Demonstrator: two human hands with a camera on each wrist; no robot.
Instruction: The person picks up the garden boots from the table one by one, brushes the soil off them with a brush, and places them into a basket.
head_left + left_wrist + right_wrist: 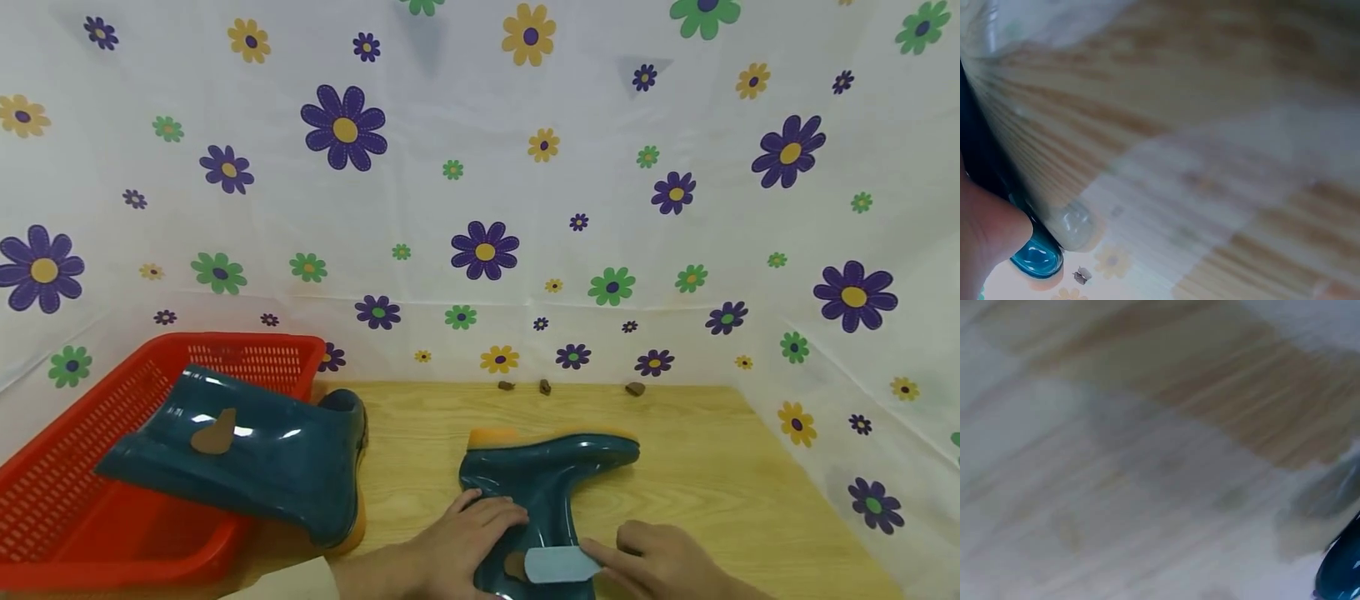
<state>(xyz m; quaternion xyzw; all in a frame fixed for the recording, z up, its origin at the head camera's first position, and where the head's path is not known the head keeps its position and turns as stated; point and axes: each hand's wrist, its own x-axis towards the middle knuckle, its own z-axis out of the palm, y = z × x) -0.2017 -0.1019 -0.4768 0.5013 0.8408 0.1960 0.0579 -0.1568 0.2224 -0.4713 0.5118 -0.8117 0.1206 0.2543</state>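
Note:
A dark teal rubber boot [536, 492] lies on its side, its tan sole facing away and its toe to the right. My left hand [457, 546] rests on the shaft, fingers laid across it. In the left wrist view, part of the left hand [991, 234] shows beside the boot toe [1040, 257]. My right hand [660, 558] grips a pale blue flat scraper [558, 564]. Its blade lies over the shaft, the tip right at a brown patch [515, 566]. Only the boot toe [1342, 565] shows in the right wrist view, at its right edge.
At left, a second teal boot [262, 450] with a brown patch [215, 433] leans over the rim of a red plastic basket [142, 573]. Several small brown lumps [635, 389] lie along the back edge of the wooden table [697, 475]. A flowered white sheet [450, 208] hangs behind.

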